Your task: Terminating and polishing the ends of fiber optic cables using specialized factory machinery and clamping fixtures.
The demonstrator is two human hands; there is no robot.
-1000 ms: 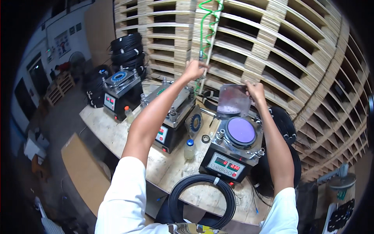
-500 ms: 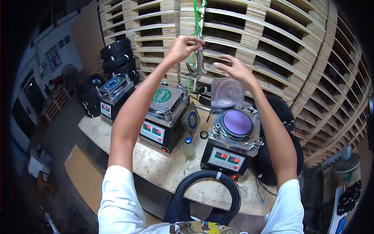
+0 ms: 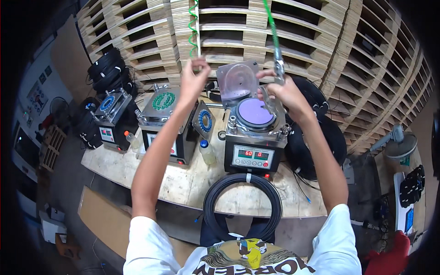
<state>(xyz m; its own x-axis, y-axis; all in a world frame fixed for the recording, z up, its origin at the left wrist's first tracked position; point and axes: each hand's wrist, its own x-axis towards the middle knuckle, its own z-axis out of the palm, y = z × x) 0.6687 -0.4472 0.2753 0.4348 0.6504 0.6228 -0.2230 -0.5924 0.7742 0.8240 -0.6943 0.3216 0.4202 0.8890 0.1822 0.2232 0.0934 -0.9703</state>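
My right hand [image 3: 289, 95] is wrapped round a metal air blow gun [image 3: 278, 68] that hangs from a green hose [image 3: 271, 25]. The gun's nozzle end is over the right edge of a round purple polishing pad [image 3: 255, 112]. That pad sits on top of a bench polishing machine [image 3: 253, 153] with a lit red display, and its clear cover [image 3: 240, 82] stands raised behind. My left hand [image 3: 194, 79] is lifted to the left of the cover, fingers curled in a pinch. Whatever it may hold is too small to make out.
Two more polishing machines stand left, one topped by a plate with a green ring [image 3: 163, 101]. A blue-ringed plate [image 3: 205, 121] leans beside it. A blue-capped bottle [image 3: 207, 153] and black cable coil [image 3: 243, 176] are nearer. Wooden pallets [image 3: 220, 54] rise behind.
My right hand has taken hold of the blow gun and brought it down to the purple pad. My left hand has come away from the gun, moving down and left. The view has shifted.
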